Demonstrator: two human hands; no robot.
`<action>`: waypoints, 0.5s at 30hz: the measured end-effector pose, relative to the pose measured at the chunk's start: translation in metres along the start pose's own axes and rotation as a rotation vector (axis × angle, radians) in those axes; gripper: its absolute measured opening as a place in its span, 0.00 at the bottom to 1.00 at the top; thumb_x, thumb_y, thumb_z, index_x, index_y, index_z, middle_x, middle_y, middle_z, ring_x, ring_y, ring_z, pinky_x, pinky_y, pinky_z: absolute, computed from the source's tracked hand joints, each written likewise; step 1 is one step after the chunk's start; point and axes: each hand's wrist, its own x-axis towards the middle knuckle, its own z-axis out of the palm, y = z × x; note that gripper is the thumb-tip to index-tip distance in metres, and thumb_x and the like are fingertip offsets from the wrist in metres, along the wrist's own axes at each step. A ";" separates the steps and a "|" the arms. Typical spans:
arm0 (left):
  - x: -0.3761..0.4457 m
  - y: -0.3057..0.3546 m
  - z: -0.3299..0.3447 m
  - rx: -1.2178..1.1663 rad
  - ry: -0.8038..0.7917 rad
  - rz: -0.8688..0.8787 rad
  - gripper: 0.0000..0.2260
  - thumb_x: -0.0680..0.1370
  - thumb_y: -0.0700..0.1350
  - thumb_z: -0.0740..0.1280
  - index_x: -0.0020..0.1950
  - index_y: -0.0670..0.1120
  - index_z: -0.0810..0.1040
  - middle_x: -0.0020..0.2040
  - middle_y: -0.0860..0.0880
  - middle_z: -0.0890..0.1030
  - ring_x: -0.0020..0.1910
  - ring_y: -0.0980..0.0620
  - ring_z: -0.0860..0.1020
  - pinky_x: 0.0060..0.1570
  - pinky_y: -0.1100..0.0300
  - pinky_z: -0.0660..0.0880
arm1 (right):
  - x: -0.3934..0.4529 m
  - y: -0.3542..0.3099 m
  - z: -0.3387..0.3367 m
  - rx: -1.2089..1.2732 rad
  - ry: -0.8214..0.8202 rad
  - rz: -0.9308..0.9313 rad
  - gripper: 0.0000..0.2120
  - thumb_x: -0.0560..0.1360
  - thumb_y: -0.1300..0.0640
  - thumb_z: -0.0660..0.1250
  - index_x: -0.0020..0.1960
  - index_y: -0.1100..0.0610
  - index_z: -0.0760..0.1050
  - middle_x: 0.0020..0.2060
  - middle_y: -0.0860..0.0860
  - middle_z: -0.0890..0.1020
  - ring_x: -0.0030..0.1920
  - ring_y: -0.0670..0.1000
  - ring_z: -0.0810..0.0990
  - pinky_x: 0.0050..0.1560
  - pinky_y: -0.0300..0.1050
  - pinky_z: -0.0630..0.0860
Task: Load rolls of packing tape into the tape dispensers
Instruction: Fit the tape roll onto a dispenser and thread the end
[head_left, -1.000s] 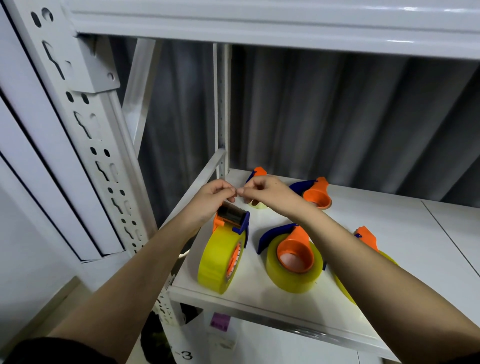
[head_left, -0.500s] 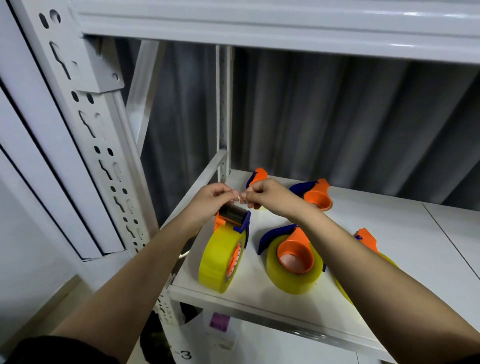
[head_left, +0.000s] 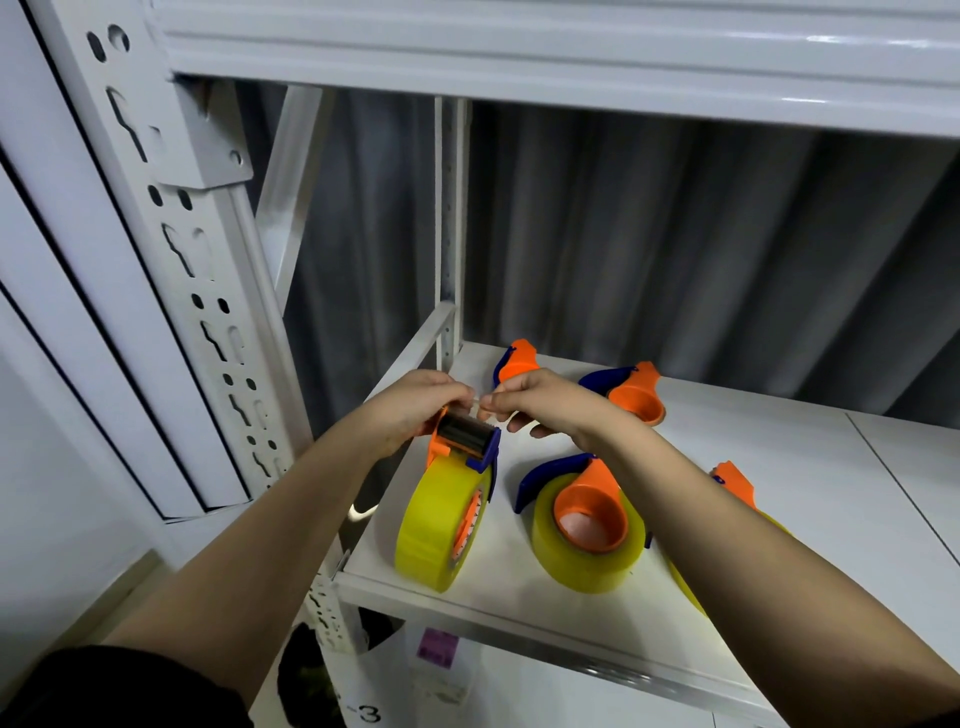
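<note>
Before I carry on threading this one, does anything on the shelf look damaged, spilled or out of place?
Nothing stands out. Both hands, left and right, pinch at the head of the upright orange-and-blue dispenser with the yellow tape roll. The loaded dispenser lying flat beside it looks intact on the white metal shelf.

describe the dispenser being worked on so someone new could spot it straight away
On the white metal shelf, look at its front left corner, nearest the slotted upright. The orange and blue tape dispenser with the yellow roll stands there on edge, both hands pinching at its top. Its neighbours lie flat; it alone stands upright.
</note>
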 end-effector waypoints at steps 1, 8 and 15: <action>0.000 0.000 -0.001 0.002 -0.003 -0.004 0.08 0.77 0.44 0.66 0.51 0.41 0.78 0.44 0.43 0.78 0.45 0.50 0.79 0.48 0.59 0.78 | 0.001 0.001 0.000 0.011 0.005 0.003 0.10 0.78 0.51 0.65 0.39 0.49 0.78 0.37 0.46 0.77 0.38 0.44 0.74 0.37 0.36 0.68; 0.003 0.006 -0.003 -0.003 -0.039 -0.046 0.04 0.77 0.42 0.66 0.47 0.41 0.76 0.43 0.43 0.78 0.45 0.49 0.79 0.47 0.59 0.77 | 0.006 0.012 0.001 0.204 -0.028 0.095 0.05 0.77 0.52 0.68 0.44 0.52 0.79 0.32 0.46 0.78 0.32 0.42 0.74 0.33 0.34 0.69; 0.004 0.006 -0.001 0.127 -0.032 -0.088 0.06 0.78 0.44 0.65 0.50 0.42 0.76 0.42 0.45 0.78 0.42 0.52 0.79 0.40 0.62 0.76 | 0.012 0.024 0.009 0.485 -0.132 0.205 0.06 0.78 0.55 0.66 0.42 0.52 0.76 0.29 0.46 0.75 0.32 0.43 0.73 0.36 0.37 0.68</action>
